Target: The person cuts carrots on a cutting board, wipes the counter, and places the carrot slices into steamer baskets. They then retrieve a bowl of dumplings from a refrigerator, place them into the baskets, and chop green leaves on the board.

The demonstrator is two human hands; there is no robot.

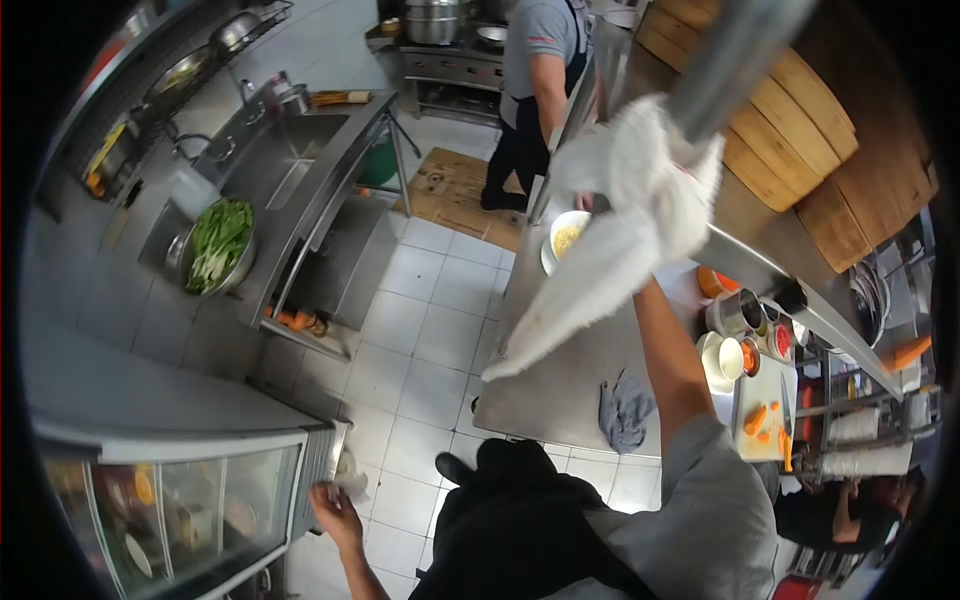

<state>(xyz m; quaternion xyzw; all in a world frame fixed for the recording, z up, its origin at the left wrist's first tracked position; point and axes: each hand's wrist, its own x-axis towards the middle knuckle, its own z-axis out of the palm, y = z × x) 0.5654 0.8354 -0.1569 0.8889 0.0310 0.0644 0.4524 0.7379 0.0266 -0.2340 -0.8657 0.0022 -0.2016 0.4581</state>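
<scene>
My right arm reaches forward over the steel counter (560,350). A white towel (610,250) hanging from a metal bar covers most of my right hand (598,203); only a little of its fingers shows, at the rim of a white bowl (552,236) with yellow food inside. Low on the left, my left hand (338,515) has loosely bent fingers beside the edge of a glass-front fridge (200,520). Just past those fingers is a whitish, crumpled thing (351,478), which I do not see gripped. A grey cloth (625,412) lies crumpled on the counter.
Leafy greens (220,240) fill a metal bowl by the sink (300,140). A person (540,90) stands near the stove (455,68). At right, a cutting board (765,390) carries orange pieces and a knife. Wooden boards (780,120) lie on the upper shelf. Another person (845,520) is far right.
</scene>
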